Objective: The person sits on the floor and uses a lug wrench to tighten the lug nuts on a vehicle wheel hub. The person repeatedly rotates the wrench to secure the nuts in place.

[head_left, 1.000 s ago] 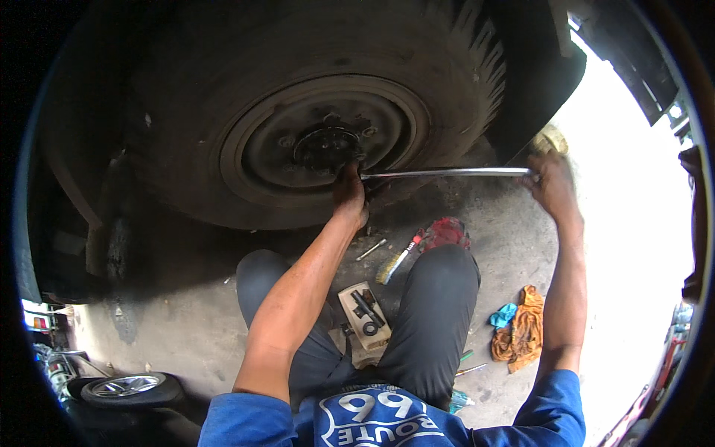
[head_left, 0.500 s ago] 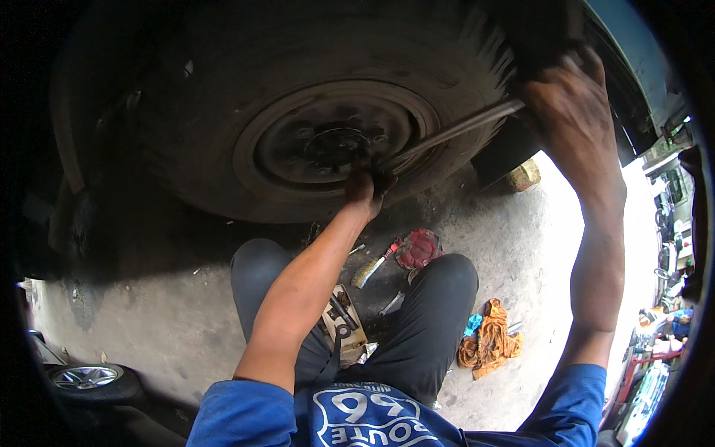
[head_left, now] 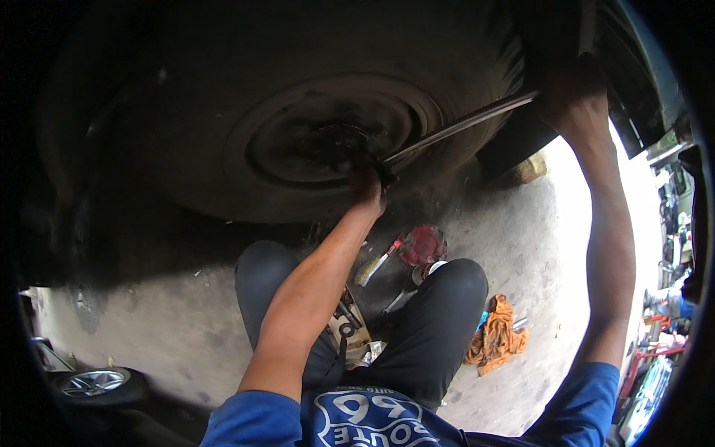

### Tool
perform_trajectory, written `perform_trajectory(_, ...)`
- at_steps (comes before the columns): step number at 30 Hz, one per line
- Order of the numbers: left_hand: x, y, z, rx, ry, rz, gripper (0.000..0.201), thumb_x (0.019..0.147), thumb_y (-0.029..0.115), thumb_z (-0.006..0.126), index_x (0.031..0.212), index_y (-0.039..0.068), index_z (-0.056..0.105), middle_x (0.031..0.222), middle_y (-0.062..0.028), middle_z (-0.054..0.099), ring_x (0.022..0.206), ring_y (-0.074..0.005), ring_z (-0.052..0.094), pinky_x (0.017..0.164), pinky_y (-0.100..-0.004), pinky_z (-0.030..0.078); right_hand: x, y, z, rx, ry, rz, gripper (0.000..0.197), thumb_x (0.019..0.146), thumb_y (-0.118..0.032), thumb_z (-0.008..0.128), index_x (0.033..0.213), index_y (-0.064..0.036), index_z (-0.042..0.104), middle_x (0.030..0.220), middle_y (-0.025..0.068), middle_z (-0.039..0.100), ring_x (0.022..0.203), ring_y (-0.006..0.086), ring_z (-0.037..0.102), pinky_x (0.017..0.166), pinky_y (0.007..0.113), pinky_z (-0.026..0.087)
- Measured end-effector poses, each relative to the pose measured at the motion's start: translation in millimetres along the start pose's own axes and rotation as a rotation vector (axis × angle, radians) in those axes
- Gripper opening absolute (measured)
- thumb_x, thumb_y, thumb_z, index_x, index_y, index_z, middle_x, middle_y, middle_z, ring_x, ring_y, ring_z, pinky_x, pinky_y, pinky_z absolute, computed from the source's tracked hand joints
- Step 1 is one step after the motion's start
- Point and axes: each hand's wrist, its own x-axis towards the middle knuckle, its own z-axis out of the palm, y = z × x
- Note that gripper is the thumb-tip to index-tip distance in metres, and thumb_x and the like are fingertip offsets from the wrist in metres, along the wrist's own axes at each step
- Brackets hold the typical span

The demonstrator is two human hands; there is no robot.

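Note:
A long steel wheel wrench point(head_left: 477, 119) slants from the hub of a large wheel up to the right. My right hand point(head_left: 575, 93) is closed round its outer end, in shade beside the tyre's right side. At the hub, my left hand point(head_left: 366, 182) is wrapped about the wrench's inner end, arm stretched forward. Its fingertips and the wrench's head are dark and partly hidden. The wheel has a dusty round rim point(head_left: 237, 141) and a thick tyre point(head_left: 201, 175), both in deep shadow. Which nut the wrench meets cannot be made out.
Between my knees lie a yellow-bristled brush point(head_left: 369, 271), a dark red round item point(head_left: 425, 244), a spanner point(head_left: 399, 301) and a box of tools point(head_left: 360, 313). An orange rag point(head_left: 497, 339) lies right. A wooden block point(head_left: 532, 170) stands near the tyre; a loose wheel point(head_left: 95, 383) lies left.
My right hand and the wrench's outer end have shifted slightly right and up. My left hand stays at the hub. The view has moved a little, and the wheel looks darker.

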Motion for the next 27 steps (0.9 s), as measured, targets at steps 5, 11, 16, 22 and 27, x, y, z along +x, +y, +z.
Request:
perform_trajectory(5, 1, 3, -1, 0.161, 0.034, -0.007, 0.019, 0.102, 0.029, 0.049, 0.099, 0.011, 0.056, 0.085, -0.0063, 0.059, 0.061, -0.0202, 0.06, 0.054, -0.0376, 0.053, -94, 30, 125, 0.152, -0.013, 0.17, 0.057, 0.063, -0.007, 0.077, 0.119, -0.0098, 0.067, 0.117, 0.0143, 0.067, 0.108, 0.0316, 0.064, 0.097, 0.045, 0.05)
perform_trajectory(11, 0, 7, -16, 0.905, 0.119, 0.115, 0.062, 0.101, 0.049, 0.049, 0.144, 0.004, 0.042, 0.128, -0.0116, 0.053, 0.107, -0.0234, 0.065, 0.078, -0.0353, 0.054, -262, -106, 291, 0.503, -0.199, 0.57, 0.037, 0.078, -0.017, 0.068, 0.113, -0.0062, 0.068, 0.111, 0.0194, 0.066, 0.11, 0.0397, 0.057, 0.098, 0.048, 0.043)
perform_trajectory(16, 12, 1, -28, 1.073, -0.001, 0.484, 0.061, 0.101, 0.045, 0.052, 0.145, 0.005, 0.041, 0.129, -0.0121, 0.052, 0.101, -0.0219, 0.059, 0.088, -0.0341, 0.05, -344, -283, 351, 0.867, -0.812, 0.364, 0.03, 0.084, -0.02, 0.06, 0.11, -0.0113, 0.071, 0.112, 0.0213, 0.068, 0.11, 0.0394, 0.062, 0.094, 0.043, 0.05)
perform_trajectory(22, 8, -2, -33, 1.048, 0.041, 0.333, 0.041, 0.103, 0.028, 0.043, 0.128, -0.002, 0.054, 0.128, -0.0248, 0.056, 0.118, -0.0403, 0.052, 0.104, -0.0434, 0.039, -342, -221, 300, 0.891, -1.044, 0.175, 0.033, 0.087, -0.021, 0.055, 0.113, -0.0068, 0.069, 0.118, 0.0225, 0.066, 0.116, 0.0413, 0.059, 0.098, 0.044, 0.049)
perform_trajectory(27, -11, 15, -30, 1.077, 0.006, 0.246, 0.038, 0.103, 0.03, 0.044, 0.124, 0.0, 0.055, 0.119, -0.0192, 0.059, 0.104, -0.0333, 0.06, 0.091, -0.0431, 0.051, -292, -102, 217, 0.737, -0.97, 0.505, 0.026, 0.076, -0.016, 0.07, 0.098, -0.0017, 0.069, 0.108, 0.0269, 0.065, 0.103, 0.0441, 0.061, 0.085, 0.051, 0.051)
